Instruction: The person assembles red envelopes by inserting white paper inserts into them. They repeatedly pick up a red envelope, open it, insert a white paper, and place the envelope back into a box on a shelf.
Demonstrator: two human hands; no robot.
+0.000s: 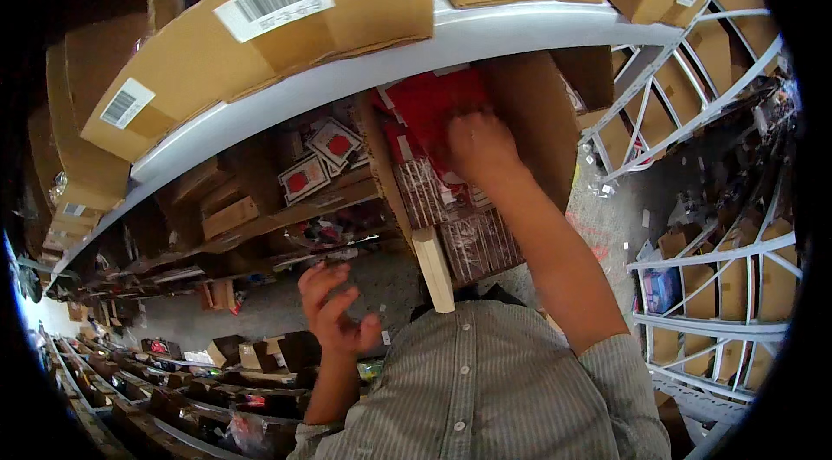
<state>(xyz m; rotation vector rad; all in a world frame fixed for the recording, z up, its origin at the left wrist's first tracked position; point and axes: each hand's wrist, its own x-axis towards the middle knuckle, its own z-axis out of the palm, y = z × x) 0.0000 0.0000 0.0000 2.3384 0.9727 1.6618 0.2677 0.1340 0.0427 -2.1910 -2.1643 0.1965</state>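
Note:
My right hand (478, 146) reaches into an open cardboard box (537, 109) on the shelf. Its fingers are curled down over flat red packs (433, 104), and what they grip is hidden. Nearer me in the same box lie stacks of thin, dark-edged packs in clear wrap (477, 245). A pale cream slab (433, 271), maybe a book or slim carton, stands on end at the box's front left corner. My left hand (336, 311) hangs in the air left of my shirt, with fingers apart, loosely bent and holding nothing.
A grey shelf beam (364, 68) crosses above the box, carrying large cartons (347, 5) with labels. Left of my box, another bin holds white packs with red emblems (334, 143). More racks (719, 321) line the right side, and low shelves with goods (199, 391) run along the lower left.

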